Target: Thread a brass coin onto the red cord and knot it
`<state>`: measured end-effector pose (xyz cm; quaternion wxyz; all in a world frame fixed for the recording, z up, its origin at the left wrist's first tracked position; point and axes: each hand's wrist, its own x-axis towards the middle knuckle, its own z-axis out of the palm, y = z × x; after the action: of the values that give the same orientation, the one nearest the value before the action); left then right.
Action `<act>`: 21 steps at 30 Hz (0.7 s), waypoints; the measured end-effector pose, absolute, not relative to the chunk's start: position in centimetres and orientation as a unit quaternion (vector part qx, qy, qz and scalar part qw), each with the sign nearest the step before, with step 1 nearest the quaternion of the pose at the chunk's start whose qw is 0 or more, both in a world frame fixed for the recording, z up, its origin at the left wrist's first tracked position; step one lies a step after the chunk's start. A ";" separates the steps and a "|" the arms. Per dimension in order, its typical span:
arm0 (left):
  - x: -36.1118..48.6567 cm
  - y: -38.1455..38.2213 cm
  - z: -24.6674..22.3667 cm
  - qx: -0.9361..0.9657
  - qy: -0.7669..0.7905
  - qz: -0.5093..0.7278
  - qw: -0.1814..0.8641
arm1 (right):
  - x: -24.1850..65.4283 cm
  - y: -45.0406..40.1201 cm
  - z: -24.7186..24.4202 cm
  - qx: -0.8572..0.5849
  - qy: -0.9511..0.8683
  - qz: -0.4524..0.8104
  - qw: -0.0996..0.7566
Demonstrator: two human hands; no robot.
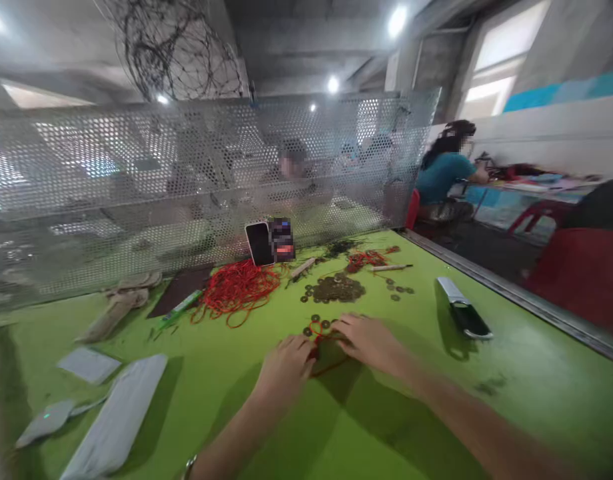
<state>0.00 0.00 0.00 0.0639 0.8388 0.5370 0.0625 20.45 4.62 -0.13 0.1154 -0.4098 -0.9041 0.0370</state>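
My left hand (285, 368) rests low over the green tabletop, its fingers bent together on a thin red cord (317, 330). Just to the right, my right hand (367, 341) is closed over the same cord, and its fingertips are partly hidden. A loop of the cord shows between the hands, and a length of it trails below them. Several small, dark round coins (315, 319) with holes lie right at the fingertips. Beyond the hands is a heap of similar coins (338, 289).
A tangle of red cord (241, 288) lies left of the coin heap. A phone (259, 243) leans by the perforated metal screen (211, 187). A black-and-silver object (464, 310) lies right, a white power bank (119, 413) left. A person in teal (444, 175) sits beyond.
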 end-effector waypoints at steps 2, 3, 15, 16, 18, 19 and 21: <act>-0.5 -0.8 -0.4 0.834 0.545 0.056 0.063 | 20.4 4.5 -0.3 -0.409 -0.904 0.034 0.117; -0.8 -1.2 -0.6 0.832 0.548 0.054 0.064 | 20.4 4.5 -0.4 -0.407 -0.905 0.036 0.116; -5.7 -4.2 0.7 0.790 0.605 0.058 0.084 | 25.7 3.6 0.0 -0.397 -0.899 0.152 0.104; -5.8 -4.2 0.8 0.791 0.604 0.052 0.084 | 26.4 3.6 0.0 -0.409 -0.893 0.157 0.100; -5.9 -4.1 0.9 0.794 0.601 0.044 0.084 | 27.9 3.9 0.0 -0.435 -0.880 0.166 0.091; -6.0 -4.2 1.0 0.795 0.599 0.042 0.084 | 28.7 4.1 0.2 -0.447 -0.875 0.165 0.087; -6.2 -4.2 0.9 0.799 0.594 0.043 0.082 | 29.9 4.5 1.1 -0.466 -0.869 0.148 0.073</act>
<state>-6.21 -4.17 0.90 0.0824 0.7993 0.5936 0.0434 29.94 4.46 1.12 0.0728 -0.4657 -0.8695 0.1480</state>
